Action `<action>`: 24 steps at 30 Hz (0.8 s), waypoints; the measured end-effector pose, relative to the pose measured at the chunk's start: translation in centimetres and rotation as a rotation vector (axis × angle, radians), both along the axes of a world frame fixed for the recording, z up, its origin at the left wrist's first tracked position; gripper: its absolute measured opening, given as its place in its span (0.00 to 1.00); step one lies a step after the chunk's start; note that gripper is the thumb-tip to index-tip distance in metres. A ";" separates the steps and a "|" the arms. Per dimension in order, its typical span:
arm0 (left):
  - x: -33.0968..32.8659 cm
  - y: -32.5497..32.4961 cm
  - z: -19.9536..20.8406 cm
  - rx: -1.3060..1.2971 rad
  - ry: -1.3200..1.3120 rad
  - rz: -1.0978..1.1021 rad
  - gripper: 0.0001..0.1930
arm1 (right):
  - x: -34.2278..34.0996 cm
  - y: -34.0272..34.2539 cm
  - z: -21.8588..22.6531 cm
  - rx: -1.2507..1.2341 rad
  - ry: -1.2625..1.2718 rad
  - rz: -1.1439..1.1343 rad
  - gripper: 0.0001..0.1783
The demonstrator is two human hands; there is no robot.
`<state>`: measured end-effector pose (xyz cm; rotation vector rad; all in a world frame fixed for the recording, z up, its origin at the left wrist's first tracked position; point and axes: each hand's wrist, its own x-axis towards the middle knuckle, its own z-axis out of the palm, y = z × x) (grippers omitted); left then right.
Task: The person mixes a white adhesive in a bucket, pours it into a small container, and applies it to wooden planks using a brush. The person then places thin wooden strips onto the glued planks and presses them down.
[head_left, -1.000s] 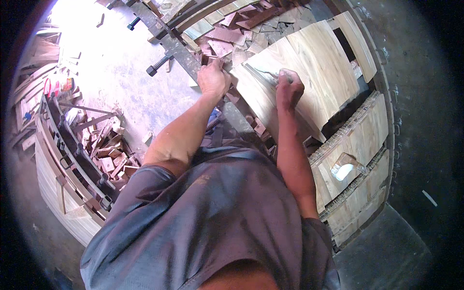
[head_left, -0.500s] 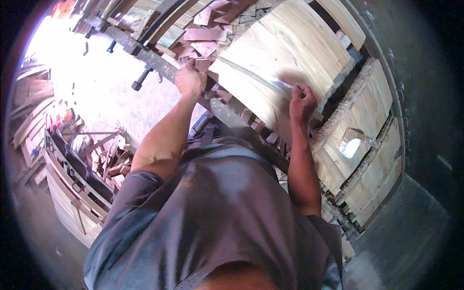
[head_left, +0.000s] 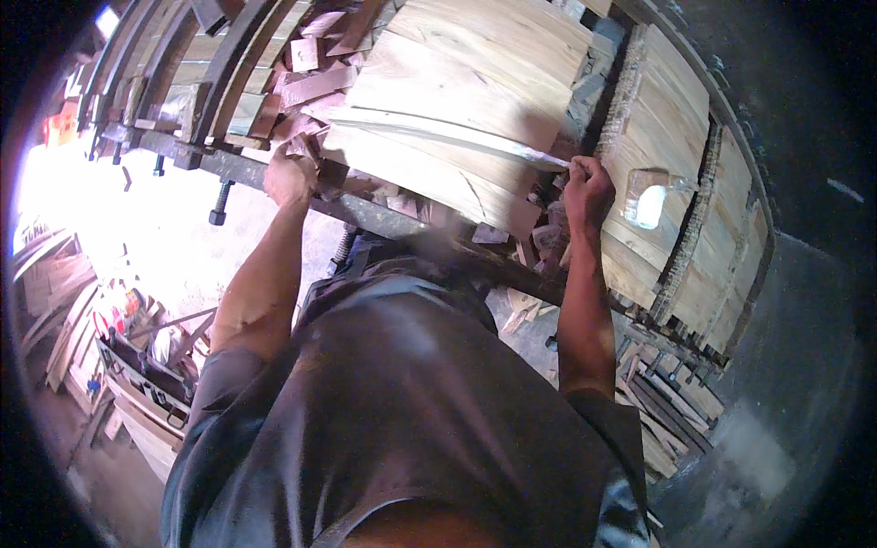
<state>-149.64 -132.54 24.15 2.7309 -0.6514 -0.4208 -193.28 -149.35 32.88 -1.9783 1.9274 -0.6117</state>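
Your right hand [head_left: 587,190] has slid right along the wooden panel [head_left: 457,119], fingers clamped on a thin strip [head_left: 438,135]. Your left hand [head_left: 290,173] still grips the steel rail [head_left: 365,212], so the work continues at the panel's near edge.

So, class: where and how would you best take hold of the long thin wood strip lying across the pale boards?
Probably at its two ends, coming from the near edge: the thin wood strip is long and slender, spanning the boards. The right hand is at one end, the left hand near the other.

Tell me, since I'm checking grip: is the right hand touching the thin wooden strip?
Touching. The head view shows the right hand closed around the end of the thin wooden strip, which lies across the pale wooden panel.
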 end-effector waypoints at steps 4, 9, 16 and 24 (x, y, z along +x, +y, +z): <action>-0.1 -0.4 0.0 0.034 -0.023 -0.003 0.28 | -3.4 -0.6 -0.2 -0.067 0.183 -0.054 0.10; 0.1 -0.1 -0.2 0.008 -0.019 -0.019 0.29 | -4.6 -0.4 1.2 -0.110 0.314 -0.137 0.08; -0.5 -0.3 0.5 -0.034 0.028 0.046 0.25 | 0.3 1.0 0.3 -0.145 0.220 0.018 0.04; -1.1 -0.7 1.8 -0.057 0.014 0.060 0.26 | 12.2 2.9 0.4 -0.104 0.196 0.233 0.03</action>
